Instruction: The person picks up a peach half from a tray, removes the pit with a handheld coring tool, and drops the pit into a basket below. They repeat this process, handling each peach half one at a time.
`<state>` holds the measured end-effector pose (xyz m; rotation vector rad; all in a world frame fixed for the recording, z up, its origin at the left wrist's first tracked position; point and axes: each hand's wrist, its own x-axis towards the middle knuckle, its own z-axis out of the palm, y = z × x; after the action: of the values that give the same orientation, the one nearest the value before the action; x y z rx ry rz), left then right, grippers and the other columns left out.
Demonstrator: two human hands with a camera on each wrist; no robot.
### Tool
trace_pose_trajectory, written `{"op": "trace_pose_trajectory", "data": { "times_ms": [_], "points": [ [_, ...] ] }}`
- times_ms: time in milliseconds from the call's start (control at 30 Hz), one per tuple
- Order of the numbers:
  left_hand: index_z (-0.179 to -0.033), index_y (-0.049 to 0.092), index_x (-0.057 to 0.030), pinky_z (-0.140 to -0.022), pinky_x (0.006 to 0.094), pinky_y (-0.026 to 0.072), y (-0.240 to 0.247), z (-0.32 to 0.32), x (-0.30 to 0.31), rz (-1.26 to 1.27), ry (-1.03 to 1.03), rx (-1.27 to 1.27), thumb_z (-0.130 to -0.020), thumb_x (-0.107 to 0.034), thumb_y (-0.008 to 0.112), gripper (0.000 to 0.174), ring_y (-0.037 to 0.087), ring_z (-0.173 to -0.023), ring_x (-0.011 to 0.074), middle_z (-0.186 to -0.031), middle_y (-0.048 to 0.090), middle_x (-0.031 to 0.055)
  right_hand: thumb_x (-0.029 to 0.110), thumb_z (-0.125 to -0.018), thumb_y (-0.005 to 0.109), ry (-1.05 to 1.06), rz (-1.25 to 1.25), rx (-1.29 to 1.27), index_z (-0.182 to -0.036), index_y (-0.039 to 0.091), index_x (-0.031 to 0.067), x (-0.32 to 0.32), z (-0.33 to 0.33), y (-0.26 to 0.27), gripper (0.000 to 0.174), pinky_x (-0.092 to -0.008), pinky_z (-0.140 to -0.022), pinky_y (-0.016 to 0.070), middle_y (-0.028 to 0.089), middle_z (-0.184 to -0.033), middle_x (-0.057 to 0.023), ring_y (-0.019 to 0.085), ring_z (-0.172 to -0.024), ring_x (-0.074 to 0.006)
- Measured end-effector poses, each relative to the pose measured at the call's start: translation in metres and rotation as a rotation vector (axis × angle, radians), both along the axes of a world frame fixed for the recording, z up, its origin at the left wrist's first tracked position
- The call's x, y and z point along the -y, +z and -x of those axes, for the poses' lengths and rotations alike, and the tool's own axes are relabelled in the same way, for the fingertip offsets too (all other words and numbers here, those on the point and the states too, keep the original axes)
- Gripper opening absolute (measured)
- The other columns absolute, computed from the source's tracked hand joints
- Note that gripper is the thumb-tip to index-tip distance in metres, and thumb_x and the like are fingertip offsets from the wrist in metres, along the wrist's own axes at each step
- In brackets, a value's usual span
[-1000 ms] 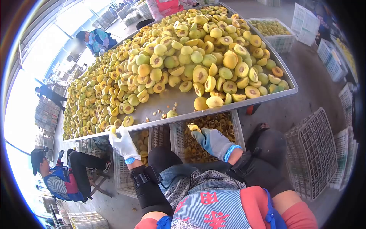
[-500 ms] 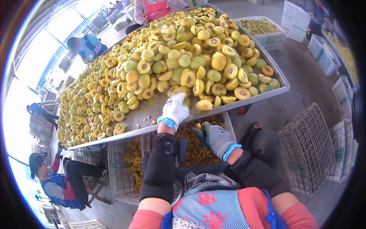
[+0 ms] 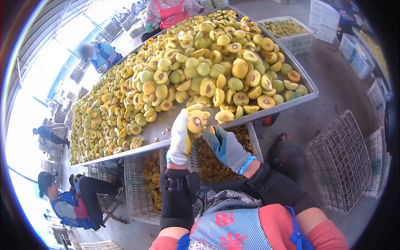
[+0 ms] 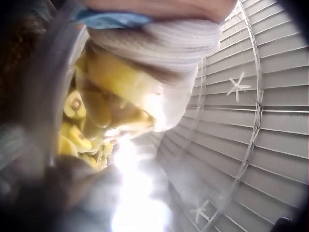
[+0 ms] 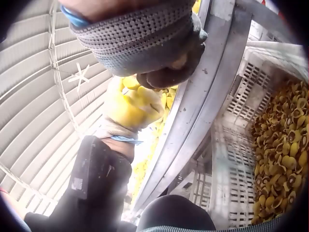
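In the head view my left hand (image 3: 179,141), in a white glove with a yellow palm, holds a yellow peach half (image 3: 196,121) at the tray's near edge. The cut face and its brown centre are turned up. My right hand (image 3: 227,146), in a grey-blue glove, meets the fruit from the right, fingers curled round a small tan object (image 5: 180,61). That object is mostly hidden by the glove, so I cannot tell its kind. Behind both hands, a heap of peach halves (image 3: 191,66) covers most of the metal tray (image 3: 273,109).
Below the tray's edge stand a crate of brownish fruit pieces (image 5: 285,159) and, to the left, a crate (image 3: 137,183) of yellow halves. Stacked crates (image 3: 341,162) stand at right. A seated person (image 3: 68,204) is at left; others work across the tray.
My left hand let go of a piece at the tray's left edge, reached right to the heap and came back with a peach half. My right hand rose from over the crate to meet it.
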<state>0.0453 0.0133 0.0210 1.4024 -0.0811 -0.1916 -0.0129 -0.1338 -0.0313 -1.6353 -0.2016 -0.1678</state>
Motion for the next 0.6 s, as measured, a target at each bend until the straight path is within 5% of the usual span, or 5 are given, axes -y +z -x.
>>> {"op": "trace_pose_trajectory", "data": {
  "times_ms": [300, 400, 500, 600],
  "points": [
    [-0.123, 0.061, 0.0031, -0.08, 0.0292, 0.0533, -0.005, 0.021, 0.016, -0.093, 0.097, 0.105, -0.108, -0.044, 0.036, 0.055, 0.066, -0.089, 0.0177, -0.102, 0.072, 0.0149, 0.041, -0.101, 0.058, 0.059, -0.086, -0.06, -0.112, 0.067, -0.0012, -0.008, 0.003, -0.006, 0.045, -0.0435, -0.077, 0.0525, 0.071, -0.093, -0.0259, 0.069, -0.09, -0.0431],
    [-0.12, 0.062, 0.0036, -0.082, 0.0293, 0.0532, -0.012, 0.025, 0.019, -0.091, 0.15, 0.154, -0.108, -0.043, 0.036, 0.055, 0.066, -0.091, 0.0181, -0.101, 0.072, 0.0148, 0.03, -0.104, 0.057, 0.095, -0.059, -0.102, -0.119, 0.064, -0.0025, -0.005, 0.005, -0.002, 0.036, -0.0357, -0.079, 0.0522, 0.074, -0.094, -0.0163, 0.062, -0.086, -0.0134],
    [-0.119, 0.063, 0.0037, -0.083, 0.0292, 0.0532, -0.01, 0.029, 0.022, -0.12, 0.191, 0.203, -0.108, -0.044, 0.035, 0.056, 0.067, -0.092, 0.0181, -0.1, 0.073, 0.015, 0.043, -0.101, 0.058, 0.103, -0.115, -0.141, -0.116, 0.066, 0.0002, -0.009, 0.005, -0.006, 0.046, -0.0431, -0.079, 0.0526, 0.071, -0.095, -0.0261, 0.069, -0.095, -0.0423],
    [-0.118, 0.064, 0.0036, -0.084, 0.0295, 0.0534, -0.013, 0.031, 0.022, -0.075, 0.222, 0.176, -0.108, -0.044, 0.035, 0.056, 0.067, -0.092, 0.0185, -0.1, 0.073, 0.0154, 0.042, -0.101, 0.058, 0.085, 0.037, -0.142, -0.117, 0.065, 0.0004, -0.008, 0.007, 0.0, 0.045, -0.0433, -0.08, 0.0523, 0.071, -0.095, -0.0263, 0.069, -0.097, -0.0433]
  ]
}}
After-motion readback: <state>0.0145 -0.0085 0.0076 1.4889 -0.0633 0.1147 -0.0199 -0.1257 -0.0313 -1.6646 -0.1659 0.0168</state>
